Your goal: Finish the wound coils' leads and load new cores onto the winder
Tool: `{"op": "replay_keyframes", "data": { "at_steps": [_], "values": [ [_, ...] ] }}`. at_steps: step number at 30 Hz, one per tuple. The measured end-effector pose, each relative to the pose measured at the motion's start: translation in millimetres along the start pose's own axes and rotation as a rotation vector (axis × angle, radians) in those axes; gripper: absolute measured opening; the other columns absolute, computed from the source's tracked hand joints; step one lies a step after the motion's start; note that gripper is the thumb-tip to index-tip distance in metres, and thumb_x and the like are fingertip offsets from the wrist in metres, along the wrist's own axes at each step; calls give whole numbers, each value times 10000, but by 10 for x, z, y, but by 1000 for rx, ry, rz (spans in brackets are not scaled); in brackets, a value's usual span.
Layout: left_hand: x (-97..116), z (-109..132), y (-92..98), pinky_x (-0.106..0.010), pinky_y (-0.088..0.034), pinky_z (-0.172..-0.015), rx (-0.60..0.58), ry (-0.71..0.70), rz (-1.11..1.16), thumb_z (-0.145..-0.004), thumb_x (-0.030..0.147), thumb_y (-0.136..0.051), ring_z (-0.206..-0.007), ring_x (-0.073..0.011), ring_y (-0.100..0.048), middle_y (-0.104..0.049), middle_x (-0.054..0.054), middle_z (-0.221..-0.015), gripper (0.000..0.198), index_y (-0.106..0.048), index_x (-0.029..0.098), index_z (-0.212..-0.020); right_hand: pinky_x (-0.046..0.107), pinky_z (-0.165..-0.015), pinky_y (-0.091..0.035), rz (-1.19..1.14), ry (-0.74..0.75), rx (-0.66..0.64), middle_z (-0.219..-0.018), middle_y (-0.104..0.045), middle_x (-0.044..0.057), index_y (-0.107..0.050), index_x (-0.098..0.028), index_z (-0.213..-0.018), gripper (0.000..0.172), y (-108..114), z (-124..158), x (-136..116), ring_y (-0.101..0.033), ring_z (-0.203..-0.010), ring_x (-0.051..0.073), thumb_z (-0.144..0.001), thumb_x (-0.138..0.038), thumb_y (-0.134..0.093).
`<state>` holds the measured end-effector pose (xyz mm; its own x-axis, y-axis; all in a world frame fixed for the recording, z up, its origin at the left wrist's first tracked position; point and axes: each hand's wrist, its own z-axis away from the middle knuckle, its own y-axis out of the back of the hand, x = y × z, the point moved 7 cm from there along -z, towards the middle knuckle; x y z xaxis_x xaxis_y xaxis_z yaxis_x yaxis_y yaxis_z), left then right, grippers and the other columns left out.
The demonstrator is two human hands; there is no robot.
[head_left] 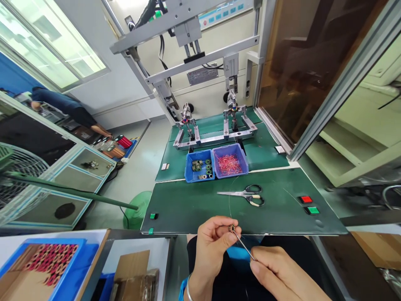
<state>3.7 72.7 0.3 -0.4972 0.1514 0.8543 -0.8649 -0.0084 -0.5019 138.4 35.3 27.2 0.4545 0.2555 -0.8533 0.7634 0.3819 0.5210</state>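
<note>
Head cam: left hand pinching small toothed core; right hand gripping thin metal rod, tip at core. Scissors at core's 1 o'clock.

Your left fingers and right fingers are at the near edge of the tabletop, a rod running between the core in your left and your right. Beyond them lie scissors; behind those, two bins side by side, cores in the left bin, wire scraps in the right bin, and the fixture behind both
</note>
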Motion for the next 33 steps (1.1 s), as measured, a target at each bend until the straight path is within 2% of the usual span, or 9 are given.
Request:
{"op": "replay_keyframes", "data": {
  "at_steps": [5, 9, 13, 18, 26, 30, 33],
  "values": [
    [60, 6, 13, -177, -609, -685, 2, -71, -98, -673, 229, -895, -719, -140, -754, -775, -25, -821, 192, -818, 243, -849, 224, -523, -395, 152, 85, 19, -611, -558, -31, -433, -218, -664, 373, 61, 10, -75, -523, -521, 119, -1025, -288, -367],
    [130, 8, 12, -214, -622, -673, 6, -132, -173, -672, 225, -889, -698, -153, -749, -750, -35, -835, 177, -824, 242, -835, 239, -500, -392, 337, 214, 137, -630, -582, -23, -494, -227, -697, 305, 129, 44, -153, -559, -506, 124, -996, -230, -432],
    [183, 2, 2, -219, -620, -668, -2, -171, -225, -689, 221, -874, -696, -155, -745, -741, -39, -829, 162, -825, 249, -841, 265, -457, -360, 480, 281, 239, -609, -576, -12, -499, -234, -686, 318, 137, 60, -200, -567, -465, 131, -986, -200, -403],
    [211, 23, -28, -196, -608, -665, -23, -197, -270, -711, 181, -853, -708, -145, -743, -736, -37, -831, 158, -823, 245, -853, 271, -442, -330, 550, 299, 330, -579, -550, -14, -491, -234, -663, 356, 127, 46, -248, -554, -427, 121, -985, -167, -355],
    [51, 24, -13, -197, -613, -682, 41, -149, -64, -670, 152, -882, -700, -121, -740, -742, -5, -830, 180, -785, 231, -800, 253, -452, -351, 504, 276, 436, -579, -530, -9, -470, -230, -691, 332, 34, 31, -257, -533, -426, 122, -999, -191, -354],
    [31, 28, -18, -194, -614, -686, 105, -210, -7, -645, 146, -895, -658, -91, -715, -733, 14, -811, 195, -759, 224, -760, 231, -445, -356, 375, 251, 474, -586, -527, -21, -430, -233, -716, 297, -4, 10, -249, -512, -423, 106, -1000, -180, -361],
    [42, 49, 7, -188, -613, -693, 192, -276, 0, -634, 152, -903, -653, -77, -705, -717, 33, -792, 204, -745, 228, -737, 213, -461, -368, 207, 180, 514, -592, -494, -39, -415, -233, -737, 282, 58, 10, -180, -491, -441, 97, -1010, -181, -371]
  ]
}}
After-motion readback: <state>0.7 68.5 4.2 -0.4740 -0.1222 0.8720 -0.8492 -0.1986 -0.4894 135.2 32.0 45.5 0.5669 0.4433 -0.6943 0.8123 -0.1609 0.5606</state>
